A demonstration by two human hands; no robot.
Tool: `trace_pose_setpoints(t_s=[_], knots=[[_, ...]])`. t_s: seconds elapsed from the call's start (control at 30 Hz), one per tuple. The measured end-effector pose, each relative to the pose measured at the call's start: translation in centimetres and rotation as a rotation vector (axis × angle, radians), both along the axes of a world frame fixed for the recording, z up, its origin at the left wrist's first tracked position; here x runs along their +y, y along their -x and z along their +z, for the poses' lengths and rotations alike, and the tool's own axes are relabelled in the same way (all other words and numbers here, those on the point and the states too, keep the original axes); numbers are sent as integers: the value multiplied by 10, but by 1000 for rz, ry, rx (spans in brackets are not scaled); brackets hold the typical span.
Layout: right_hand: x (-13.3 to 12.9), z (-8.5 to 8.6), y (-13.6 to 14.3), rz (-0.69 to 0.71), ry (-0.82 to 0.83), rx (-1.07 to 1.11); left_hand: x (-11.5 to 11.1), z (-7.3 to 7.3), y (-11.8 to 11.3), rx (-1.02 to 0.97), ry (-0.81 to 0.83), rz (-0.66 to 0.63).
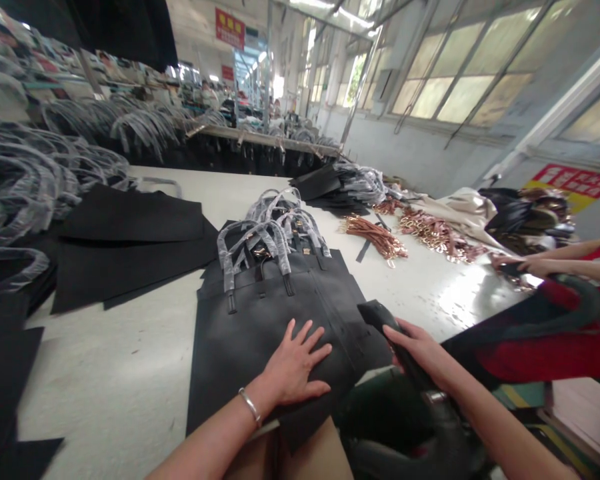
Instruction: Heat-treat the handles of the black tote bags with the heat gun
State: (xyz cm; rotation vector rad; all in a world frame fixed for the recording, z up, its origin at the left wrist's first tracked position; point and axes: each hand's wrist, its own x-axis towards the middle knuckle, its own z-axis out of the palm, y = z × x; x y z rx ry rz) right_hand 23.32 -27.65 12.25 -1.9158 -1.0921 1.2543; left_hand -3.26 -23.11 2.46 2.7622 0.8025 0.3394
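Pale glossy surface (115, 367), and I've got my left hand (296, 368) flat, fingers spread, on the smooth black bag panels (240, 347) stacked there; my right hand (424, 352) curls round a black wedge-tipped tool (376, 314) beside them; beyond, plastic-wrapped arched handles (283, 250), then brown metal-ended straps (373, 233).

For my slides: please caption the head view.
Left hand spread on a black panel with wrapped handles, right hand gripping a black tool.
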Motion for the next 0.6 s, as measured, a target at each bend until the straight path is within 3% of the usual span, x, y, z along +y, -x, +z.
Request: trace_pose_setpoints(t_s=[0.13,0.23,0.43,0.6], knots=[[-47,-3,-18,27,164,105,0,-2,-1,2,2,19],[-66,-15,-16,39,222,160,0,-4,-2,19,-8,13],[-33,-21,-1,-30,90,127,0,-2,-2,32,-4,4],[-23,-10,-17,-89,20,92,0,-2,0,18,6,-1]])
